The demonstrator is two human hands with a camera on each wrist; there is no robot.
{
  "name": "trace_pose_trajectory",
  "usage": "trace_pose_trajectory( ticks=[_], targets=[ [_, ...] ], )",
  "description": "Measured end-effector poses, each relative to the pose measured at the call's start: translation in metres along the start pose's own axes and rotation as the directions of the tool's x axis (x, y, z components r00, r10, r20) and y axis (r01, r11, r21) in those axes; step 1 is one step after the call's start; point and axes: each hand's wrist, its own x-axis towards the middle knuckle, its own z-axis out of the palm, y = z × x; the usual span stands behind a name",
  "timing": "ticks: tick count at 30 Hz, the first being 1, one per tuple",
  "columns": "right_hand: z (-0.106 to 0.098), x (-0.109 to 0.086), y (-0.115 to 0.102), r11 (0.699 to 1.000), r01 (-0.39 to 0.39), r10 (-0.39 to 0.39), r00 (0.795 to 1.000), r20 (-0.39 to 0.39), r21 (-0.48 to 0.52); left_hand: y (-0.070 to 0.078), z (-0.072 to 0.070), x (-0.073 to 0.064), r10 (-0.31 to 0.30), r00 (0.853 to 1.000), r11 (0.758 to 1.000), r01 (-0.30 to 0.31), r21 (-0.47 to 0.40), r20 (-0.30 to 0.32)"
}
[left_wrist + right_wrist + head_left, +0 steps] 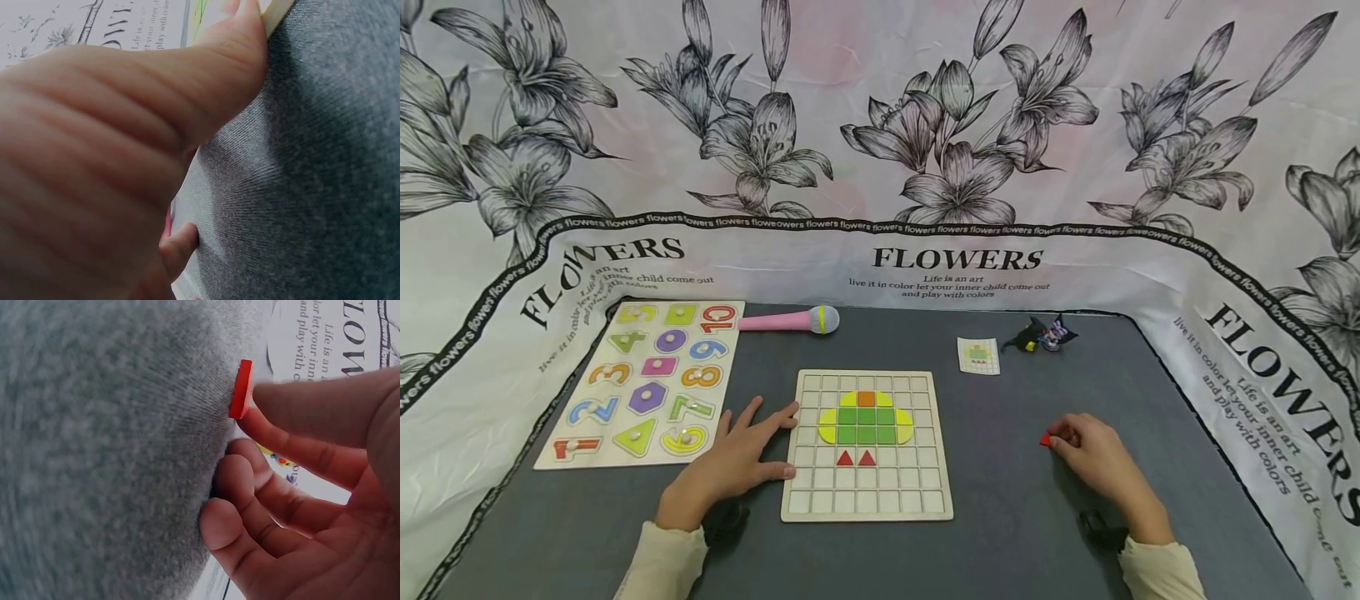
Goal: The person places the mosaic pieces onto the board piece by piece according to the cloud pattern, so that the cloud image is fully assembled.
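Observation:
A wooden grid board (865, 503) lies on the grey table in the head view. Green squares (867, 426), an orange square (866, 398) and yellow curved pieces (905, 427) form a shape on it, with two red triangles (846, 458) below. My left hand (722, 467) rests with spread fingers, its thumb and fingertips touching the board's left edge. To the right of the board, my right hand (1093, 454) pinches a small red piece (241, 389) between thumb and index finger, low over the table; the other fingertips are at the cloth.
Left of the board lies a number and shape puzzle (647, 383), with a pink toy microphone (790, 320) beside its top corner. A small pattern card (978, 357) and dark small figures (1042, 335) lie at the back right. Flower-printed cloth (955, 275) borders the table.

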Motion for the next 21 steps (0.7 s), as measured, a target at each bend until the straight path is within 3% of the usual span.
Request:
trace_pose_trajectory(
  ticks=[4,14,21],
  targets=[
    [0.0,-0.002,0.001,1.0,-0.007,0.007,1.0,0.016,0.025,0.001,0.0,0.001,-0.005,1.0,1.0,0.005,0.002,0.005],
    [0.005,-0.001,0.004,0.997,0.072,-0.071,0.997,-0.038,0.021,0.004,-0.001,0.001,-0.008,1.0,1.0,0.008,-0.003,0.006],
    [0.007,-0.005,-0.008,0.993,0.018,-0.014,0.999,-0.037,0.114,0.004,0.0,0.0,-0.017,1.0,1.0,0.017,0.007,0.013]
  ],
)
